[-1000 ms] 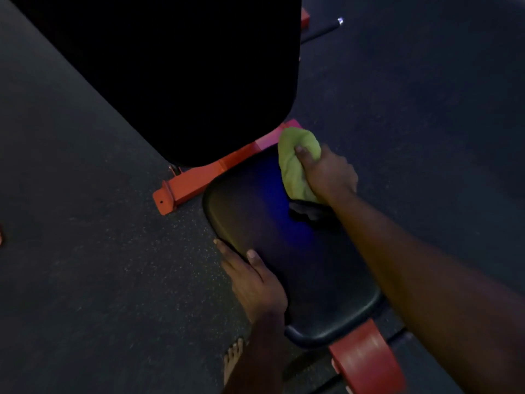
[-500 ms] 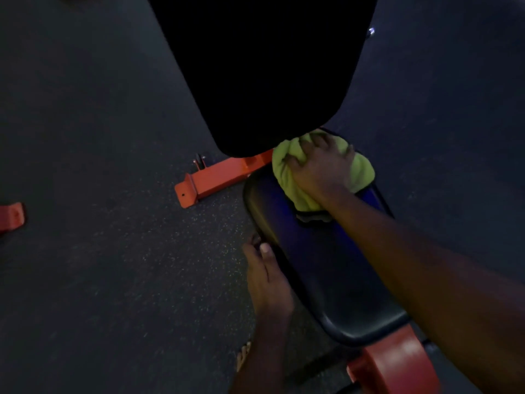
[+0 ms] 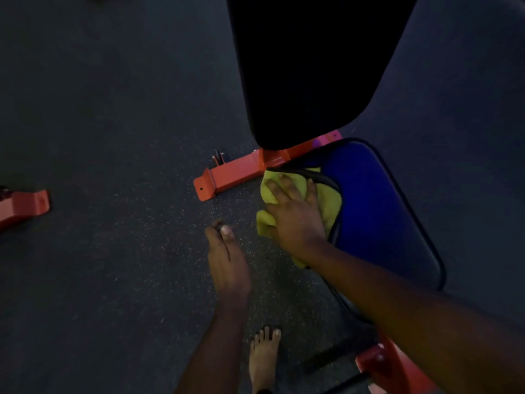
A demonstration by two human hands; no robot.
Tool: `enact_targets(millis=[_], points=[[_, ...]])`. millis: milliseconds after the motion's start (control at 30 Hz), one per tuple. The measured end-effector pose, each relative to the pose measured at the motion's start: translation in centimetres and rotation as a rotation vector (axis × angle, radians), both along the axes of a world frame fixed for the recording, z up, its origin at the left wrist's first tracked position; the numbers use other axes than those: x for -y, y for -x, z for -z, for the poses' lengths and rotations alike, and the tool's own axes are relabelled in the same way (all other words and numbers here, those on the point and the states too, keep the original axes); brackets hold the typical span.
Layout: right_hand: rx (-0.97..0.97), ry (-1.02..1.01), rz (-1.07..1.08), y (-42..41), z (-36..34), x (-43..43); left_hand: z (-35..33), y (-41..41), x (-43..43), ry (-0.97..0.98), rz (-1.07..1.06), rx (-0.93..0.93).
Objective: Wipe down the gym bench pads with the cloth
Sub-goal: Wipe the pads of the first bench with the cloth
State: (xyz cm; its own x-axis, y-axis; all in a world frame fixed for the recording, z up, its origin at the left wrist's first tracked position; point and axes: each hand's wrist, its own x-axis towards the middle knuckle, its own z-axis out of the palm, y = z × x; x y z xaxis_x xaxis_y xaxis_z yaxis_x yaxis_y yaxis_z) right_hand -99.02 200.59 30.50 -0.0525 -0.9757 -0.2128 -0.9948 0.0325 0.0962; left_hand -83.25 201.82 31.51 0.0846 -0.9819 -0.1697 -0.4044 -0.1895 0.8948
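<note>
Pressing a limp yellow-green cloth (image 3: 329,204) flat-palmed, right hand (image 3: 295,220) wipes the blue vinyl bench pad (image 3: 377,211) at its nine-o'clock edge; left hand (image 3: 227,260) relaxed, empty.

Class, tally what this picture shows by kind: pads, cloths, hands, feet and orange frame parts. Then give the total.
Pads: 2, the back pad and the seat pad
Cloth: 1
Hands: 2, the left hand and the right hand
Foot: 1
Orange frame parts: 3
Total: 9
</note>
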Motion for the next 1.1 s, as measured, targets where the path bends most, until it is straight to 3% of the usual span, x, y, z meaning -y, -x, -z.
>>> enact_targets(millis=[267, 533, 600, 800, 933, 1100], points=[[0.098, 0.081, 0.183, 0.0, 0.5, 3.7, 1.2, -0.1, -1.4, -0.034, 0.058, -0.026], [0.132, 0.129, 0.411, -0.7, -0.1, -19.7, -0.6, 3.0, -3.4, -0.137, 0.135, -0.097], [0.129, 0.115, 0.466, -0.7, 0.4, -19.5, -0.6, 3.6, -3.7, -0.135, 0.148, -0.113], [0.2, 0.171, 0.462, -0.1, 0.9, -7.7, 0.4, 4.5, -4.7, -0.063, 0.115, -0.079], [0.182, 0.218, 0.411, -0.4, 0.6, -13.2, -0.6, 5.4, -6.2, -0.103, 0.143, -0.09], [0.226, 0.25, 0.634, 2.2, 0.7, -20.6, -0.6, 7.7, -7.4, -0.227, 0.296, -0.018]])
